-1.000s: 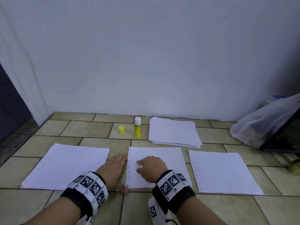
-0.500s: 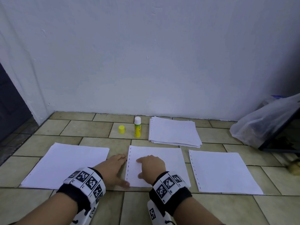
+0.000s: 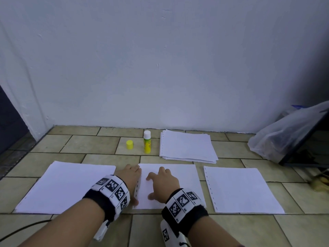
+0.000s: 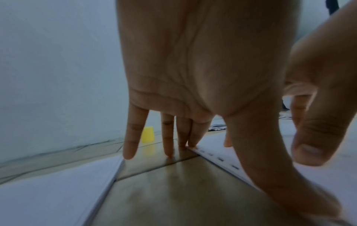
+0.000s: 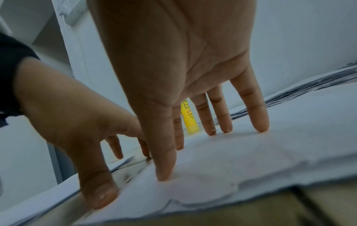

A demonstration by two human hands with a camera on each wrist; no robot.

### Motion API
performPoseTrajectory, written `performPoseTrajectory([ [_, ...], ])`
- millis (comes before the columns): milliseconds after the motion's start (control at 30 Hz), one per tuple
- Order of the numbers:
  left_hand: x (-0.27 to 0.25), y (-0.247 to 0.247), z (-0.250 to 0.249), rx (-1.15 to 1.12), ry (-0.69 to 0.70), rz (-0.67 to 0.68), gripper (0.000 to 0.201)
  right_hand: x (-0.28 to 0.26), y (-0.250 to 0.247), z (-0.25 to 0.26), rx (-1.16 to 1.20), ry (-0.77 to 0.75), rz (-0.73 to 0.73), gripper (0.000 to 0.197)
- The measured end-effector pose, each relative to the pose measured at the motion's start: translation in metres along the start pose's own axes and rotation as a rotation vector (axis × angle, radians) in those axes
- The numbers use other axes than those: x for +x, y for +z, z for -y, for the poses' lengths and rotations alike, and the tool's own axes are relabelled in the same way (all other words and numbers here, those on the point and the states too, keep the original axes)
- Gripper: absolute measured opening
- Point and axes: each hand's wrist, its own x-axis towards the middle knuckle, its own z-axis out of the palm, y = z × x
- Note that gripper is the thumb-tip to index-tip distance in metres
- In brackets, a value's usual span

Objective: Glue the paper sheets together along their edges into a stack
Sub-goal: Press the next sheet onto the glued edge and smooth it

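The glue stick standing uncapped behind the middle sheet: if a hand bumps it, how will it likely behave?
The glue stick stands upright, tall on a narrow base, so a sideways knock would probably tip it. Being round, it may roll on the smooth floor tiles. Its yellow cap, squat and separate, looks steadier.

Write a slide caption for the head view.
Both hands press the middle paper sheet flat on tile, uncapped glue stick behind.

Both forearms are bare. Each wrist carries a black fabric band (image 3: pixel 99 202) overlaid with a strip of white square tiles printed with black coded markers. A white housing, also bearing a coded marker, hangs beneath the right wrist band (image 3: pixel 185 209). A similar white housing shows under the left wrist.
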Motion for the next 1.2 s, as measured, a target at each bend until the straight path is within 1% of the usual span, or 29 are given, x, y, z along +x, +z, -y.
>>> performPoseTrajectory([
  [100,0.006,-0.001,-0.001,0.057,-0.008,0.006,0.108,0.004,-0.004,0.003,-0.051,0.015,0.026,0.061],
  [167,0.007,0.0,0.0,0.068,-0.008,0.013,0.109,0.007,-0.003,0.007,-0.119,0.014,0.018,0.069],
  [233,0.009,0.0,0.0,0.079,-0.005,0.0,0.108,0.013,-0.001,0.009,-0.137,-0.047,0.013,0.081],
  [300,0.008,-0.002,-0.001,0.102,0.002,0.002,0.103,0.018,0.0,0.008,-0.107,-0.143,0.068,0.088],
  [367,0.008,-0.002,-0.002,0.115,-0.005,0.01,0.1,0.02,-0.002,-0.001,-0.089,-0.183,0.145,0.088],
  [433,0.009,-0.001,-0.002,0.11,-0.021,0.017,0.106,0.018,-0.004,-0.015,-0.044,-0.187,0.148,0.086],
  [533,0.011,0.003,-0.001,0.079,-0.039,0.021,0.105,0.01,-0.008,-0.033,0.041,-0.124,0.105,0.078],
  [600,0.01,0.004,0.0,0.094,-0.037,0.006,0.112,0.007,-0.012,-0.043,0.077,-0.046,0.096,0.075],
  [667,0.01,0.005,0.0,0.107,-0.026,0.01,0.114,0.002,-0.016,-0.056,0.109,0.064,0.065,0.076],
  [767,0.009,0.006,-0.001,0.073,-0.048,0.012,0.115,-0.005,-0.017,-0.077,0.154,0.273,-0.024,0.079],
  [833,0.01,0.006,-0.001,0.06,-0.053,-0.002,0.115,-0.009,-0.017,-0.082,0.175,0.368,-0.041,0.08],
  [933,0.007,0.003,0.0,0.061,-0.054,0.0,0.109,-0.009,-0.016,-0.079,0.112,0.378,-0.035,0.081],
  [1000,0.004,0.002,0.001,0.037,-0.029,-0.02,0.109,-0.007,-0.02,-0.076,0.041,0.364,-0.038,0.078],
  [1067,0.001,-0.002,0.002,0.018,-0.024,-0.005,0.108,-0.007,-0.023,-0.073,-0.018,0.352,-0.035,0.075],
  [1200,-0.001,-0.019,-0.002,0.022,-0.052,0.041,0.093,-0.004,-0.019,-0.067,-0.181,0.316,-0.052,0.072],
])
